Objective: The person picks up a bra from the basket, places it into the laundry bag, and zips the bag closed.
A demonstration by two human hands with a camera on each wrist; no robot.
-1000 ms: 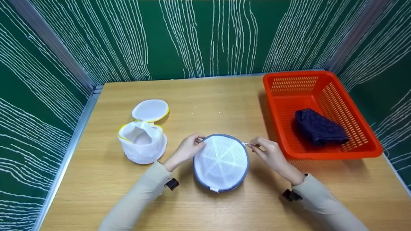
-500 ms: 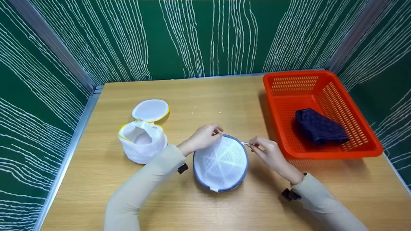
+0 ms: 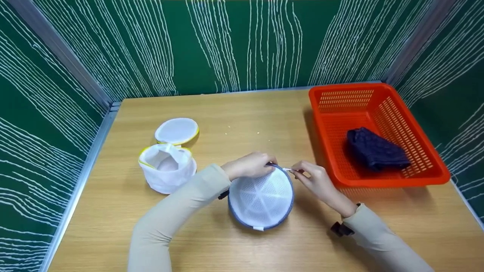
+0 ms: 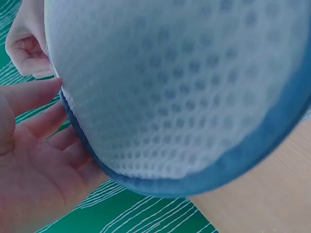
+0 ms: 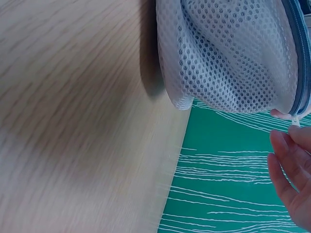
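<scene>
A round white mesh laundry bag with a blue zip edge stands on the table in front of me, its flat top showing a star of seams. My left hand reaches across its far side and grips the rim beside the zip pull; in the left wrist view, fingers lie along the blue edge. Just right of the bag, my right hand pinches the small white zip pull between thumb and finger. The right wrist view shows the mesh side and zip track.
A second white laundry bag with yellow trim stands at left, its round lid folded back. An orange basket at right holds a dark folded cloth item. Small pale specks lie on the wooden table.
My left hand has moved right along the far rim, from the bag's upper left to beside the zip pull. The bag has turned slightly; my right hand keeps its place.
</scene>
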